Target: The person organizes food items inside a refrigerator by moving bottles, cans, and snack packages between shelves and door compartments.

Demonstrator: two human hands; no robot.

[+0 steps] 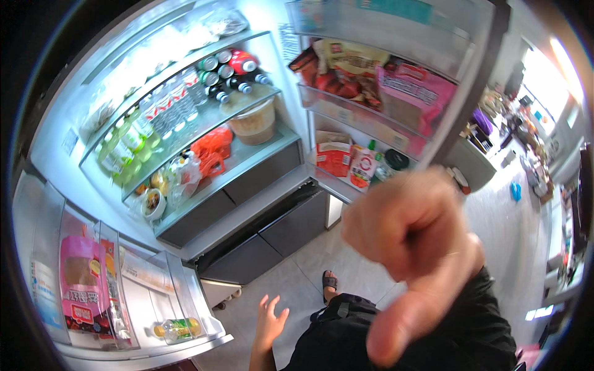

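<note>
An open two-door fridge stands before me, lit inside. My right hand [413, 250] is raised close to the camera, blurred, fingers curled and thumb apart; nothing shows in it. Low over the floor, my left hand [271, 320] holds nothing, its fingers spread. The nearest thing to it is the left door, whose bin holds a bottle with a yellow cap [178, 328]. On the shelves are green drink bottles [121, 150], water bottles [169, 109], cans [218, 67], a red plastic bag [212, 150] and a lidded tub [253, 123].
The right door's bins hold a pink food package [413, 95], a red-and-white pouch [362, 167] and a dark-lidded jar [395, 160]. Closed freezer drawers [294, 227] lie below. A blue item [516, 191] is on the floor at right, beside cluttered furniture.
</note>
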